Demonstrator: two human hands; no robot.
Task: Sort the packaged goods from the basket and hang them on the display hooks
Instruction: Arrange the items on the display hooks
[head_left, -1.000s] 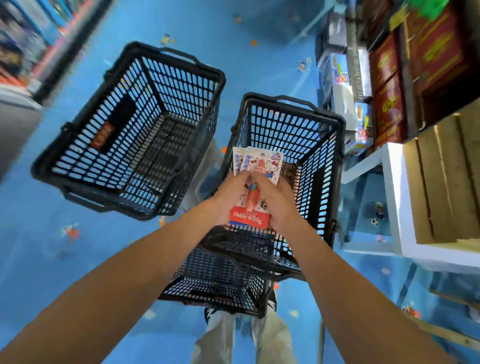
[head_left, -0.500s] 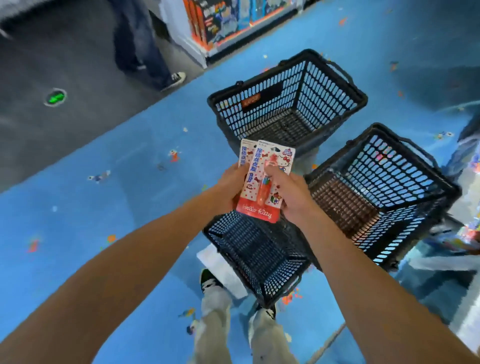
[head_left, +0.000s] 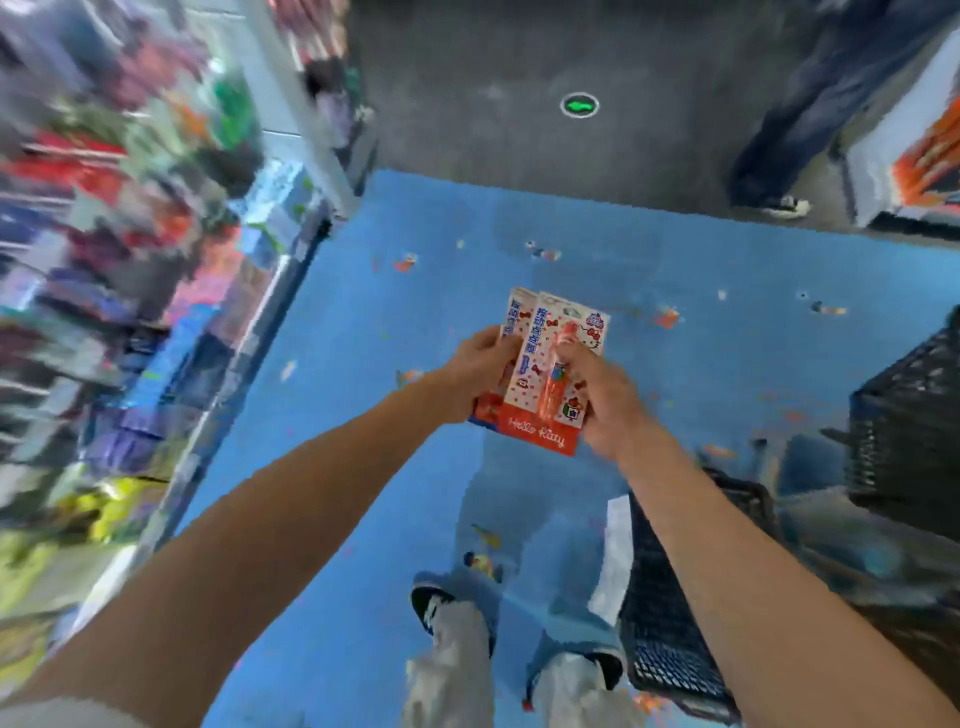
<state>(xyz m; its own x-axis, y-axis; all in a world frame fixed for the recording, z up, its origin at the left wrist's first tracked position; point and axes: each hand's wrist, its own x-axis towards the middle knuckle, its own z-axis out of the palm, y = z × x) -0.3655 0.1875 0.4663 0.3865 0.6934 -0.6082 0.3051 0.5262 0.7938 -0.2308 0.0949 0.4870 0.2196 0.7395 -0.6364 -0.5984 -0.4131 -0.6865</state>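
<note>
over the blue floor (head_left: 363, 338), out in front of the person's chest, two carded packs (head_left: 537, 410) are held fanned one behind the other, printed faces up. their long axis runs away from the body: the red "hello kitty" band is at the near end and the top edge points toward the grey floor with the green arrow (head_left: 580, 105), leaning a little right. the left hand (head_left: 475, 374) grips the left edge, fingers curled behind, and the right hand (head_left: 602, 400) pinches the right side, thumb along the orange blister. black baskets (head_left: 670, 623) sit to the right; the display shelves (head_left: 130, 260) on the left are a blur.
</note>
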